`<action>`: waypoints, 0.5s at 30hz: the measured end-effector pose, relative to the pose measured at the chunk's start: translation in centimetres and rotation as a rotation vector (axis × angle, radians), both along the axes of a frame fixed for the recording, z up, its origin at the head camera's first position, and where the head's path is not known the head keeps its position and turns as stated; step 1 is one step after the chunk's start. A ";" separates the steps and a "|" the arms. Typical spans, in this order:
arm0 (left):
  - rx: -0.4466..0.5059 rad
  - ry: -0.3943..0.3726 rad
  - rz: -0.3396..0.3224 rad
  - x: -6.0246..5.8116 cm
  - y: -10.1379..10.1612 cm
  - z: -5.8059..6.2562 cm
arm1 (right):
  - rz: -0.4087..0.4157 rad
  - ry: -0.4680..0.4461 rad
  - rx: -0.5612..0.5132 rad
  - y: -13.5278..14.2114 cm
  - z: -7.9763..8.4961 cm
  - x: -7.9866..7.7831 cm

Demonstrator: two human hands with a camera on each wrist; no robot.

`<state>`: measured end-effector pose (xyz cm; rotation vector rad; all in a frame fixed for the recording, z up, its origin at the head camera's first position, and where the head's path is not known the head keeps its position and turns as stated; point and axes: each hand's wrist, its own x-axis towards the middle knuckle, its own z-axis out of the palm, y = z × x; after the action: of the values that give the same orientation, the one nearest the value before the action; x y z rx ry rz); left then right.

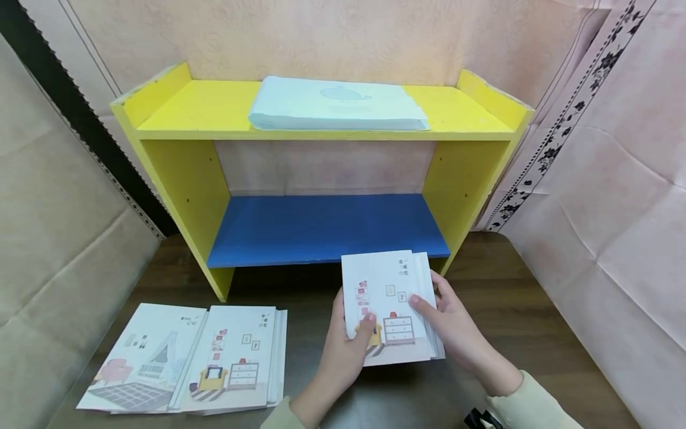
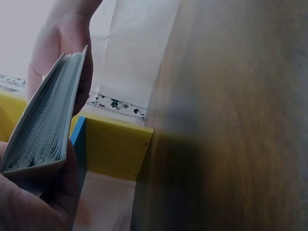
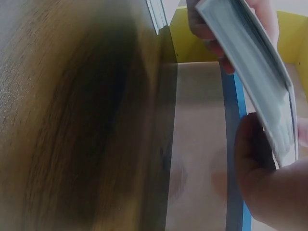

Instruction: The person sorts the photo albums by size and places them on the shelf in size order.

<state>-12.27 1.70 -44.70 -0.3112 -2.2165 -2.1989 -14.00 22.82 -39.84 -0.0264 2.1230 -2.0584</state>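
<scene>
Both hands hold a white illustrated book in front of the lower shelf, above the table. My left hand grips its left side, thumb on the cover. On the other side, my right hand pinches the right edge, also with its thumb on the front. The cover shows a drawn dresser and small frames. Many page edges show between the covers of the book in the left wrist view. Seen from the right wrist, the book tilts between the two hands, fingers beneath it.
At the table's left lie more illustrated books, one with a building drawing and one with the dresser drawing, side by side. Behind stands a yellow shelf unit with a blue lower board. A pale blue folded item with a whale lies on top.
</scene>
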 end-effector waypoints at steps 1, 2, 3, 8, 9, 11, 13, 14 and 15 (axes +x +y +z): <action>0.006 -0.006 0.011 -0.1 -0.1 0.0 | 0.014 0.004 0.000 -0.1 -0.1 0.0; 0.018 -0.008 0.020 -0.1 -0.3 0.1 | 0.028 0.010 0.004 -0.2 -0.2 0.0; 0.025 -0.011 0.030 -0.2 -0.4 0.2 | 0.040 0.015 0.011 -0.4 -0.3 0.0; 0.044 0.001 0.069 -0.7 -1.2 0.5 | 0.082 0.032 0.061 -1.0 -0.7 0.1; 0.038 0.002 0.082 -0.8 -1.4 0.5 | 0.091 0.029 0.071 -1.1 -0.8 0.1; 0.041 0.006 0.098 -1.0 -1.7 0.7 | 0.117 0.024 0.099 -1.3 -0.9 0.2; 0.041 -0.004 0.116 -1.2 -2.0 0.8 | 0.156 0.016 0.123 -1.4 -0.9 0.4; 0.042 -0.010 0.122 -1.3 -2.2 0.9 | 0.176 0.011 0.130 -1.4 -0.9 0.5; 0.042 -0.017 0.129 -1.4 -2.4 1.0 | 0.198 0.009 0.137 -1.5 -0.9 0.5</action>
<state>-13.63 -0.67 -43.74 -0.1451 -2.1298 -2.1853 -13.45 21.36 -40.71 -0.2176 2.1645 -1.8035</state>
